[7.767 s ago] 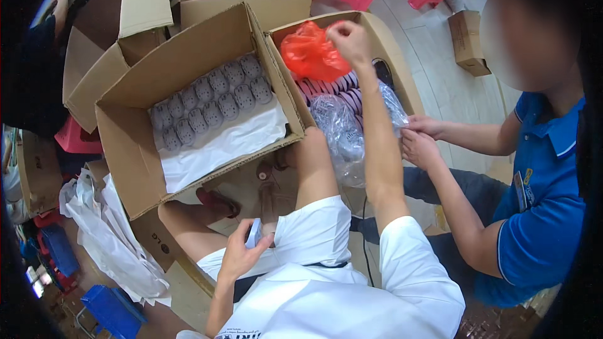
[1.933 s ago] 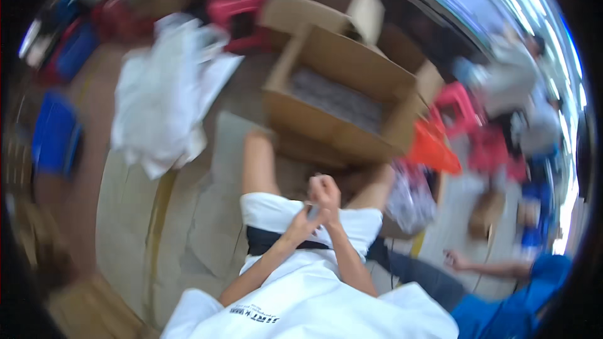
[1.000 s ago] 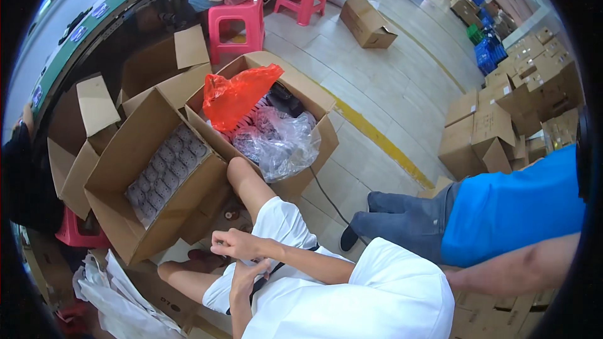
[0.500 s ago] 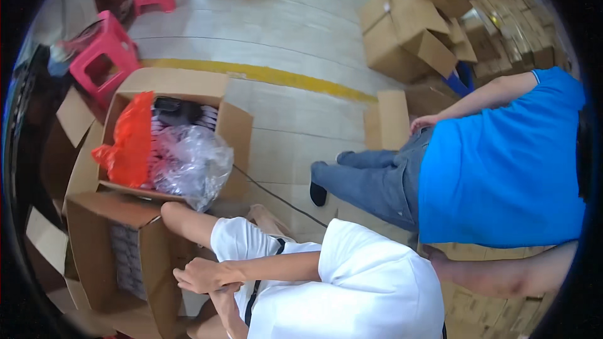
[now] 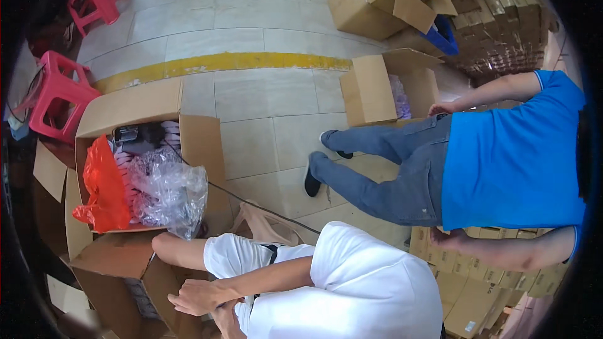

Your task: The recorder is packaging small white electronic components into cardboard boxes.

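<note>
In a blue short sleeve, my right arm reaches along my hip, and my right hand [image 5: 443, 107] is beside an open carton [image 5: 370, 91] with purple-wrapped goods inside. Its fingers look curled, with a small dark thing [image 5: 442, 113] at them, too small to name. My left hand [image 5: 447, 237] hangs at my other hip, its fingers partly hidden. A co-worker in a white shirt [image 5: 370, 276] sits close by, bent beside a deep carton [image 5: 113, 254]. The co-worker's hand [image 5: 196, 296] lies across their other wrist.
Another open carton [image 5: 200, 150] holds striped goods, a red bag [image 5: 103, 185] and clear plastic [image 5: 166, 182]. A dark cord [image 5: 251, 203] crosses the tiled floor. Pink stools [image 5: 59, 97] stand at left, stacked cartons [image 5: 502, 19] at far right, and a yellow line [image 5: 251, 61] crosses the floor.
The view has turned, so stools and left cartons sit lower and the right cartons higher. My right hand has shifted nearer the open carton, whose purple goods now show.
</note>
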Motion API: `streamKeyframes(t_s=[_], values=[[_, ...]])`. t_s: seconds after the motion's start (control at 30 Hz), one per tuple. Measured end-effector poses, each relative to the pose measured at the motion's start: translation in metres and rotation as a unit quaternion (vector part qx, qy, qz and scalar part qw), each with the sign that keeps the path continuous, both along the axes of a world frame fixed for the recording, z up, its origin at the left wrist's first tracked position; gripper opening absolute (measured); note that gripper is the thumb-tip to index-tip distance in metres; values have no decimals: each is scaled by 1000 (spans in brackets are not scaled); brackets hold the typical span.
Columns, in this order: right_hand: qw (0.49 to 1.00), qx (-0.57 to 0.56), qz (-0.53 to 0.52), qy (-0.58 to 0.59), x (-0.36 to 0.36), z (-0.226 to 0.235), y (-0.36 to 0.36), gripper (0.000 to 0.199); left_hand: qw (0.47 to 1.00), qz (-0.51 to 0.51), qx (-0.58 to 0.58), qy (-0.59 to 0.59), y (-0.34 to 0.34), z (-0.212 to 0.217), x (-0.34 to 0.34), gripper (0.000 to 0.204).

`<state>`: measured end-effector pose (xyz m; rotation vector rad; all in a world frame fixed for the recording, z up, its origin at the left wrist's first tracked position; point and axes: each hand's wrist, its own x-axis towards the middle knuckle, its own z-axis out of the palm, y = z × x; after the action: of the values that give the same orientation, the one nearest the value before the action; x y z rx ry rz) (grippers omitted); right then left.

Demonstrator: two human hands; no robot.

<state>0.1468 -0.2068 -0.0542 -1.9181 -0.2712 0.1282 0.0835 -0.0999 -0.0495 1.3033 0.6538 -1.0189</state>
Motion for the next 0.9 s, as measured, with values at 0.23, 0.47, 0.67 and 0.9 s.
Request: streamKeyframes(t_s=[0.23,0.47,0.67,0.9], values=[[993,106,-28,45,3,0,-19,23,999,-14,21,-40,-16,15,3,31],[983,160,76,45,-19,8,-24,19,997,-28,21,-62,-15,-2,-33,33],[944,-81,64,-313,-42,4,43,8,971,140,60,-186,-3,40,-64,33],[977,196,8,80,-40,-40,45,12,904,74,286,-309,30,26,-118,48]])
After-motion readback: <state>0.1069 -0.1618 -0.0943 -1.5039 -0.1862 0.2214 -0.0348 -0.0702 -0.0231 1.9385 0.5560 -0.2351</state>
